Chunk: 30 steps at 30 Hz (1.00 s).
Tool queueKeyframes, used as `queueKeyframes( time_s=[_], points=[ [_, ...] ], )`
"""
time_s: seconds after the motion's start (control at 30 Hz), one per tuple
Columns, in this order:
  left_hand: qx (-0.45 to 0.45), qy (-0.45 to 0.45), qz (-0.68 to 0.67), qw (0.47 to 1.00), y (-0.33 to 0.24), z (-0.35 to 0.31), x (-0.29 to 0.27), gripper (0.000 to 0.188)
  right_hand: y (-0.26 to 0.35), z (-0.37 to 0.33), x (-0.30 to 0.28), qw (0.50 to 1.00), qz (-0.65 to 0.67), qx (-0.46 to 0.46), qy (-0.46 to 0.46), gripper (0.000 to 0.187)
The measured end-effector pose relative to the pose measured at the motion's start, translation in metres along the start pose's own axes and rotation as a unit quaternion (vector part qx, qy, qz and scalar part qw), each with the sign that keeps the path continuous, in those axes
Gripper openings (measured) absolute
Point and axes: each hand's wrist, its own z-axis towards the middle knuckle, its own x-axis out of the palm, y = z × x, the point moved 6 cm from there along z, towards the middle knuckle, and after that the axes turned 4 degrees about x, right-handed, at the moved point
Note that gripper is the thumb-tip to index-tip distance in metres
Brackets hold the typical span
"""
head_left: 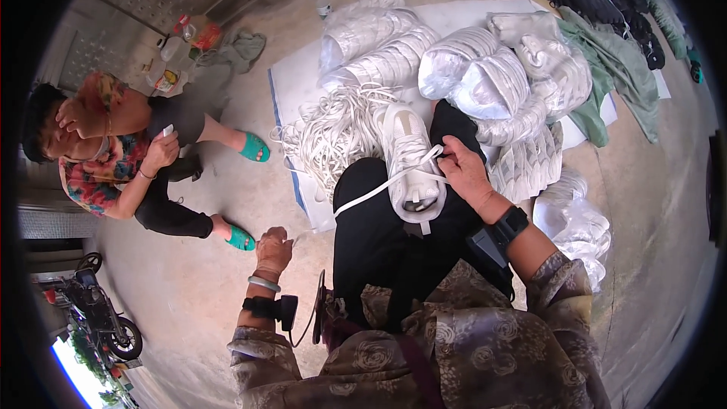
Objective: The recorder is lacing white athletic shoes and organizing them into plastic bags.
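Note:
A white lace-up sneaker [410, 153] rests on my black-trousered lap, its toe pointing away and its heel opening toward me. At the right side of its tongue, my right hand [463, 170] has its fingers closed on a white shoelace [369, 198] where it loops by the eyelets. The lace crosses the shoe and stretches left past my thigh, in line with my left hand [274, 248]. That hand is closed, held out over the floor; the stretch of lace nearest it blends into the pale ground. A large heap of loose white laces [341, 132] lies just beyond my left knee.
Bagged white shoes [485, 76] are piled on a white sheet [291, 91] ahead and to the right. A green cloth [625, 68] and black shoes [583, 0] lie at the far right. Another person [113, 136] sits at left; a motorcycle [102, 314] stands behind.

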Motion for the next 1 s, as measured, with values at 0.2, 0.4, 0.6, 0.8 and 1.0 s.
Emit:
queueKeyframes(
  time_s=[0.2,0.4,0.6,0.8,1.0],
  points=[
    [0.286,-0.173,-0.154,0.930,-0.159,0.049,-0.039,0.021,0.002,0.010,0.004,0.997,0.078,-0.015,0.019,0.016],
    [0.342,-0.152,-0.148,0.915,-0.233,0.059,-0.040,0.015,0.014,-0.017,-0.005,0.997,0.011,-0.029,-0.074,0.006],
    [0.335,-0.116,-0.177,0.918,-0.243,0.053,-0.041,0.008,0.021,-0.017,-0.005,0.995,0.001,-0.039,-0.087,0.008],
    [0.331,-0.017,-0.300,0.895,-0.209,0.012,-0.055,0.009,0.025,-0.021,-0.004,0.998,0.017,-0.049,-0.022,0.008],
    [0.188,0.127,-0.420,0.879,-0.173,0.000,-0.039,0.011,0.051,-0.042,-0.033,0.977,-0.100,-0.169,0.084,0.013]
  ],
)
